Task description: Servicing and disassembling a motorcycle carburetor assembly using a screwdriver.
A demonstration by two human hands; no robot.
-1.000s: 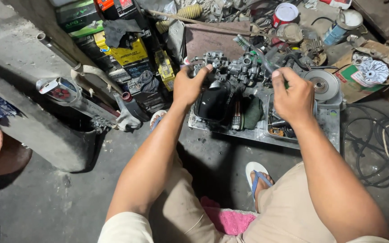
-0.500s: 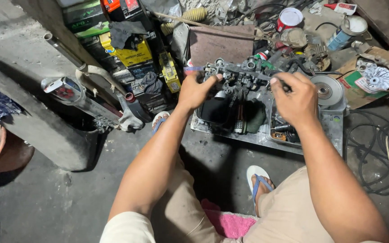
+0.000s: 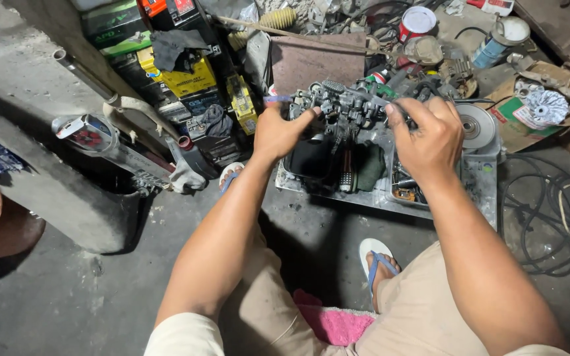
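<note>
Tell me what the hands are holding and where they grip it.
Both hands hold the grey metal engine assembly: the left hand grips its left end, the right hand its right end. It stays above the metal tray.

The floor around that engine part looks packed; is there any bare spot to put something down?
Bare concrete floor lies lower left, between the grey block and the person's knee. Around the metal assembly held by the left hand and right hand, the tray, cans, boxes and cables crowd everything.
</note>
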